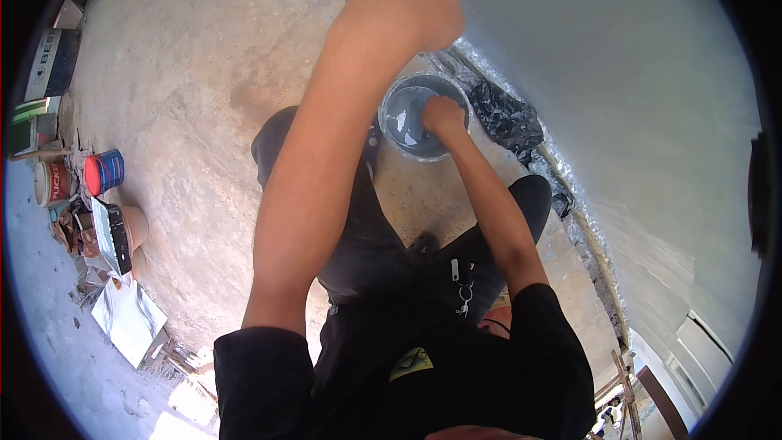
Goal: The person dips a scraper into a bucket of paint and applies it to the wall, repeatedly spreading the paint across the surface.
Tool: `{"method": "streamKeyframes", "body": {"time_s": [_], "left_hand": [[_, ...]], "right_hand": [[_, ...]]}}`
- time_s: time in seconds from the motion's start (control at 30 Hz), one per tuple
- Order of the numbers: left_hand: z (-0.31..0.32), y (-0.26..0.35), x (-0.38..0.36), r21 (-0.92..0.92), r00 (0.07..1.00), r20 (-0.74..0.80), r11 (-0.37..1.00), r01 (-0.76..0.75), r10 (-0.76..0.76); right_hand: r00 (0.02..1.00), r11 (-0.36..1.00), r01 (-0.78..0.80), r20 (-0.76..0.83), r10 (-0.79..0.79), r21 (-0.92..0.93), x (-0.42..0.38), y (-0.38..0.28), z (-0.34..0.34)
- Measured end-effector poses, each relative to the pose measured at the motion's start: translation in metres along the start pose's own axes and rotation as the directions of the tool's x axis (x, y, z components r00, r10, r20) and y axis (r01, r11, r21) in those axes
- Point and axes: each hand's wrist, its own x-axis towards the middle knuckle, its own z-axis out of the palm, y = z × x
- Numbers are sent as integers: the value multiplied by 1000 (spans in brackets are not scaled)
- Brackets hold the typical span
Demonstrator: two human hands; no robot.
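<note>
A round grey bucket (pixel 389 137) stands on the ground between my knees and the wall, with grey liquid inside. My right hand (pixel 445 116) reaches over its rim, fingers closed on a dark grey flat object (pixel 416 119) that hangs down into the bucket; its exact kind is not clear. My left arm stretches forward past the bucket's left side. At its end my left hand (pixel 428 12) is bent at the wrist and closed, close to the base of the grey wall (pixel 603 73). Whatever it may hold is hidden behind the hand.
Crumpled black plastic (pixel 507 118) lies along the wall's foot, right of the bucket. Off to the left are a red and blue tin (pixel 104 172), another labelled bucket (pixel 53 183), a box (pixel 54 63) and a white sheet (pixel 129 322). Bare concrete floor (pixel 187 114) runs between.
</note>
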Motion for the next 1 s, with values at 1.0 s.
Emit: {"method": "streamKeyframes", "body": {"time_s": [1.0], "left_hand": [[18, -15, 54, 137, 998, 12, 989, -63, 62]], "right_hand": [[906, -592, -11, 259, 336, 806, 133, 115, -18]]}}
